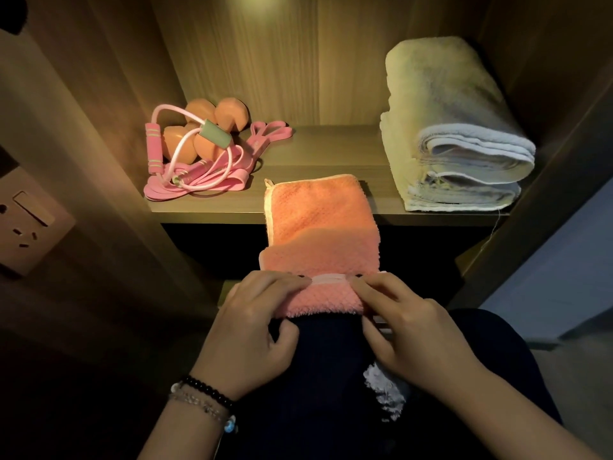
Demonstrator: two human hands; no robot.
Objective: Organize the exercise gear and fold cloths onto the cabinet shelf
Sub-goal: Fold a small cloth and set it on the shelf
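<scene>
On the front edge of the cabinet shelf (331,154) lies a pink cloth (320,224), its near part hanging down toward the person's lap. Both hands pinch the near hem: the left hand (255,323) grips the left corner with curled fingers, and the right hand (408,330) grips the right corner the same way. At the back left of the shelf are 2 orange dumbbells (212,127), tangled with a pink resistance tube (179,151) and pink bands (265,134). At the right stands a folded pale towel (447,127). A wall socket (23,224) is at the far left.
</scene>
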